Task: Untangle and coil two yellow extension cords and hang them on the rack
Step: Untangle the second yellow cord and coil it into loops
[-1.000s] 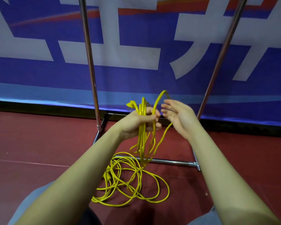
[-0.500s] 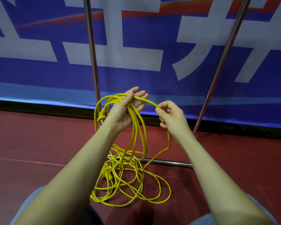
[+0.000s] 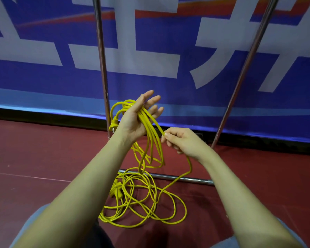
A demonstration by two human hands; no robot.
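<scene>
Two bare hands work at mid-frame, and we see both forearms reaching in from the near edge. Left hand (image 3: 138, 119) is raised palm-up with fingers spread and mostly straight; several loops of yellow cord (image 3: 151, 133) drape across its palm and hang down on both sides. A yellow plug (image 3: 113, 124) dangles just left of that wrist, close to the rack's left pole. Right hand (image 3: 182, 142) sits lower and to the right, thumb and forefinger pinched on one strand of the cord, other fingers curled under. From that pinch the strand runs down past the right wrist and joins the pile on the floor.

Most of the cord lies as a loose tangled heap (image 3: 141, 199) on the dark red floor (image 3: 43, 158), between our forearms, with another plug (image 3: 117, 189) at its left side. We cannot tell where one cord ends and the other begins.

Rack (image 3: 102, 65): two shiny metal poles rising out of frame, plus a low crossbar on the floor, which the heap partly overlaps. Behind it hangs a blue banner (image 3: 150, 90) with big white characters. Grey-blue trousers (image 3: 30, 228) show at the near corners.
</scene>
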